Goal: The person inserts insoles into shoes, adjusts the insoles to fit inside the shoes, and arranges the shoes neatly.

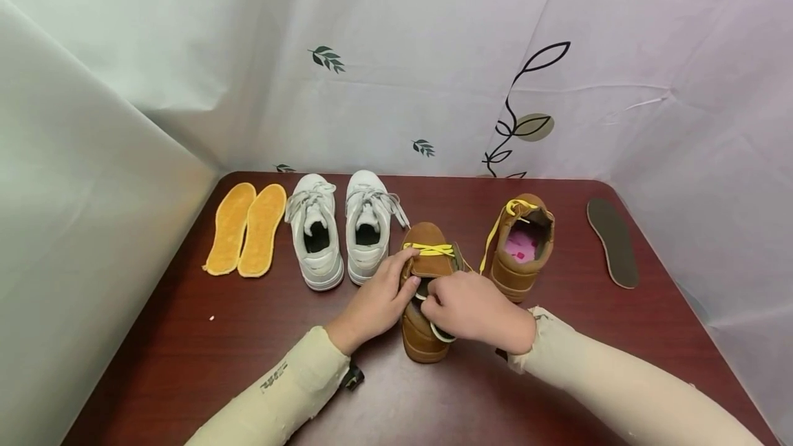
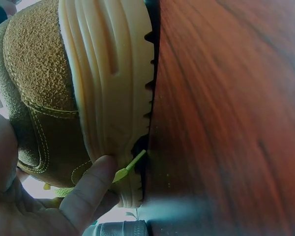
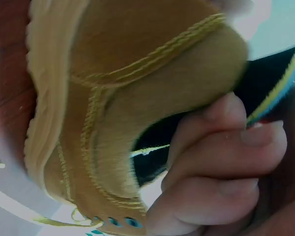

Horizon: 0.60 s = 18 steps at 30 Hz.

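Note:
A brown shoe (image 1: 424, 348) with yellow laces (image 1: 434, 250) stands in front of me, toe pointing away. My left hand (image 1: 379, 298) grips its left side. The left wrist view shows one finger (image 2: 91, 189) against the shoe's pale sole (image 2: 108, 73), near a lace tip. My right hand (image 1: 473, 310) is at the shoe's opening, fingers curled round a dark insole (image 1: 443, 336). Part of the insole is inside the shoe, and its heel end sticks up out of the collar. In the right wrist view the insole (image 3: 268, 78) shows a yellow and blue edge beside the fingers.
To the right stands the other brown shoe (image 1: 513, 281), a pink insole inside. A dark insole (image 1: 613, 243) lies at the far right. Two white sneakers (image 1: 321, 274) and two orange insoles (image 1: 263, 232) are at the left. Pale curtains surround the red-brown table (image 1: 248, 336).

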Motion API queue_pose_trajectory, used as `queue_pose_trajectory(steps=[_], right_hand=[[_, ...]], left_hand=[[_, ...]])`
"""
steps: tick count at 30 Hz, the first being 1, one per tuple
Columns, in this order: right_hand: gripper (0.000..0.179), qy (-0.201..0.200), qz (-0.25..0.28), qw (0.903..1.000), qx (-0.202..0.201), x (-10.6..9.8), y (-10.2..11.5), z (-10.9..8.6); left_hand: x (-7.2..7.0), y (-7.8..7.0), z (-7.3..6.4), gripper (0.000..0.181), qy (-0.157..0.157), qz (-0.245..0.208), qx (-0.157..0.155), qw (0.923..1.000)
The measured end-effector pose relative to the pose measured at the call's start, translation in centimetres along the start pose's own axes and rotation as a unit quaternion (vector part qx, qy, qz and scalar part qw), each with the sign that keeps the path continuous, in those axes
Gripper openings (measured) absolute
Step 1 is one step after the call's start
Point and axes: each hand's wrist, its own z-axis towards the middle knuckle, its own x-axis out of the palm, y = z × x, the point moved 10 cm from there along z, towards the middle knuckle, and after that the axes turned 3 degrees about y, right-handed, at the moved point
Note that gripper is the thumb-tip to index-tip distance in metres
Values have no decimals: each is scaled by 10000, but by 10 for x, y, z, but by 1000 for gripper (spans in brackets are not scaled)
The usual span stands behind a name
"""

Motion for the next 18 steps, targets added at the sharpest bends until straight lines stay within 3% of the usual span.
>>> queue_pose_trajectory(steps=[4, 11, 18], right_hand=[[34, -183, -321, 9992, 135, 2, -2, 2], [50, -91, -936, 9953, 252, 5, 0, -10], [36, -276, -544, 9979, -211, -1, 7, -16]], left_hand=[[1, 0, -1, 48, 3, -18, -21, 10000], [3, 1, -1, 48, 104, -49, -60, 9999], [2, 0, -2, 47, 42, -26, -4, 10000]])
